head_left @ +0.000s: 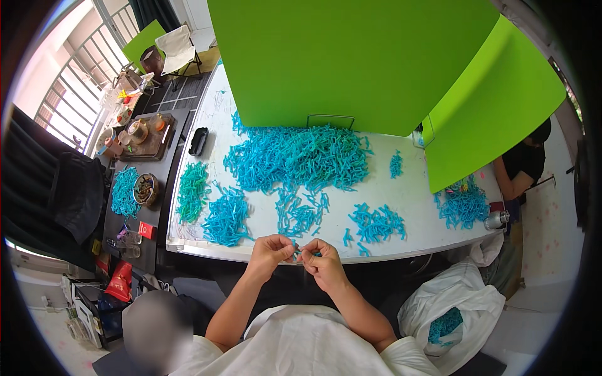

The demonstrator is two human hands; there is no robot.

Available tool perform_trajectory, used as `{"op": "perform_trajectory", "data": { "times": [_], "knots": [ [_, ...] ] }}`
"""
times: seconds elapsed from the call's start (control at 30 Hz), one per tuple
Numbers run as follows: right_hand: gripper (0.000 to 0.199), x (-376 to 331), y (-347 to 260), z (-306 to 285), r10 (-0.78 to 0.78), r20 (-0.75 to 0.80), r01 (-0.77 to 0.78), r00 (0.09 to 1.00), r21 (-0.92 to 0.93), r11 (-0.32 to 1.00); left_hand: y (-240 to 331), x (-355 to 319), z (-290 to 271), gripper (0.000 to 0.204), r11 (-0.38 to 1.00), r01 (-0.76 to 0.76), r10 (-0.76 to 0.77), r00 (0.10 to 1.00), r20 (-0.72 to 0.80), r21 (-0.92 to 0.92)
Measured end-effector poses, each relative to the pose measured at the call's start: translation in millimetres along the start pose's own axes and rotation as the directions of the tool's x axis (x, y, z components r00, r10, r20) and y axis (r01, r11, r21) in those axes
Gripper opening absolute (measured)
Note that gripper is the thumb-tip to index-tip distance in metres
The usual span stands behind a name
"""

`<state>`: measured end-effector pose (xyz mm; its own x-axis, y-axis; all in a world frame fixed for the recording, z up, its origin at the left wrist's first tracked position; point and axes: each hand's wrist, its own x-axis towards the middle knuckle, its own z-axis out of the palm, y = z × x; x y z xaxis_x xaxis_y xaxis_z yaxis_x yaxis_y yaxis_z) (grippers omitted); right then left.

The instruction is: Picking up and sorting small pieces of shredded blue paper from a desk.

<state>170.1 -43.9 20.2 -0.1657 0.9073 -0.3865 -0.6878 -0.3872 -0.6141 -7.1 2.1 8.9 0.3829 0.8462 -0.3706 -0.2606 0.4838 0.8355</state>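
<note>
At the table's near edge, my left hand and my right hand are close together, fingertips pinched. A small blue plastic piece shows at my left fingertips. A bit of blue-green also shows at my right fingers, mostly hidden by them. Just beyond my hands lies a loose scatter of blue pieces. To the left is a denser blue pile, and to the right a smaller pile. Behind them spreads a large heap of blue and teal pieces.
Green panels stand across the white table. A black tray and a green pile lie left. Another person is beyond the right panel, near a blue pile. A white sack sits lower right.
</note>
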Motion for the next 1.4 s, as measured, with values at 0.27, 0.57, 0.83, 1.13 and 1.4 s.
{"op": "perform_trajectory", "data": {
  "times": [0.27,0.57,0.83,1.13,1.4],
  "knots": [
    [0.009,-1,-9,0,-0.03,-0.014,0.024,0.999,-0.304,0.952,0,-1,1,0.009,0.989,-0.018,0.017,1.0,0.009,0.145],
    [0.012,2,-16,1,-0.014,-0.151,-0.022,0.988,-0.236,0.972,2,0,16,0.01,0.966,-0.025,0.043,0.997,-0.064,0.258],
    [0.013,-4,-6,-46,0.218,-0.01,-0.218,0.976,-0.052,0.975,-15,12,41,0.015,0.986,-0.006,0.017,0.998,-0.066,0.164],
    [0.061,-34,-41,-83,-0.01,-0.387,0.015,0.922,0.009,1.0,-21,65,85,0.012,0.97,0.069,-0.061,0.997,-0.04,0.233],
    [0.061,-32,-59,-76,-0.016,-0.354,0.099,0.935,0.218,0.971,2,53,127,0.014,0.481,-0.419,0.488,0.857,0.162,0.77]
  ]
}}
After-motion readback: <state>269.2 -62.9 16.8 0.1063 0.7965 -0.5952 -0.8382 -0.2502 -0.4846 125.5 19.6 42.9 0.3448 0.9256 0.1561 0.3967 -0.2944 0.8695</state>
